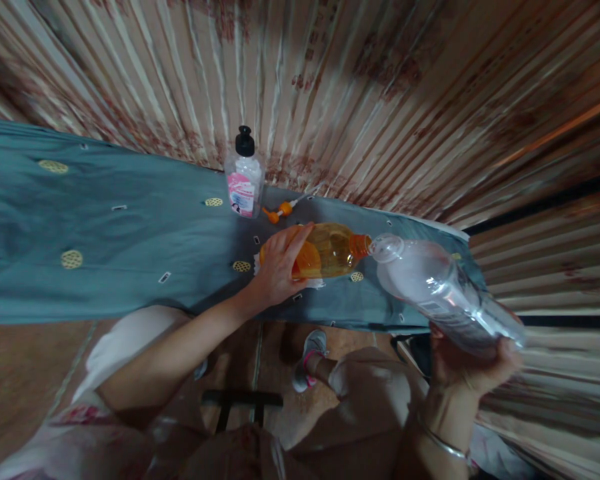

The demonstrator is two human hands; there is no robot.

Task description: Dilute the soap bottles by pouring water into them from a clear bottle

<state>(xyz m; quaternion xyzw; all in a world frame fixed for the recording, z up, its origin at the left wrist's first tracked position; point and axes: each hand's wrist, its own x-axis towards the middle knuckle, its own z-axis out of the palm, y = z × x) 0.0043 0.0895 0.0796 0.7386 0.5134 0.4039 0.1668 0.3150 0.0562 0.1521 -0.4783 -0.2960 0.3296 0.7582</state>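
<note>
My left hand is closed around an orange bottle, which is tilted over to the right, its open neck uncapped. Wrapped round the lower part of a clear plastic bottle is my right hand. The clear bottle leans so that its mouth meets the mouth of the orange one; whether the rims touch or only overlap in view I cannot tell. Behind the orange bottle lies an orange pump top with a pale tube. Left of it stands a clear bottle with a black pump and pink label.
A teal patterned cloth covers the long narrow surface. Striped curtains hang right behind it and at the right side. Below the front edge are my legs, a shoe and a dark bar above the tiled floor.
</note>
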